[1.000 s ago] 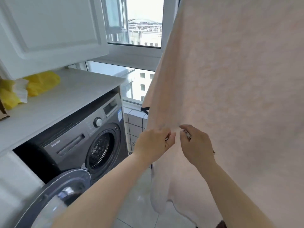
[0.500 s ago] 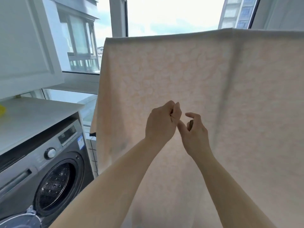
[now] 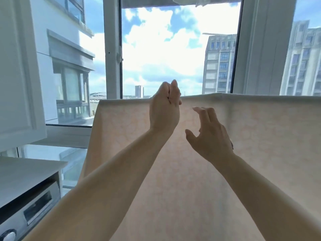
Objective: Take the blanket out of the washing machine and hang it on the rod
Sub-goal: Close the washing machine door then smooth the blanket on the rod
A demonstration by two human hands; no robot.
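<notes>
The pale pink blanket [image 3: 243, 153] hangs draped over the rod, which is hidden under the top fold. It fills the right and lower part of the view. My left hand [image 3: 165, 110] is raised to the blanket's top edge with its fingers curled, and it seems to pinch the fold there. My right hand [image 3: 208, 136] hovers just below the edge in front of the cloth, fingers spread and holding nothing.
The grey washing machine [image 3: 26, 216] shows its top panel and knob at the bottom left, under a white countertop [image 3: 26, 173]. A white wall cabinet [image 3: 17, 66] hangs at the left. Window frames [image 3: 112, 49] stand behind the blanket.
Both hands have risen from the middle of the blanket to its top edge. My right hand has opened out. The view has tilted upward, so the washer drum is out of sight.
</notes>
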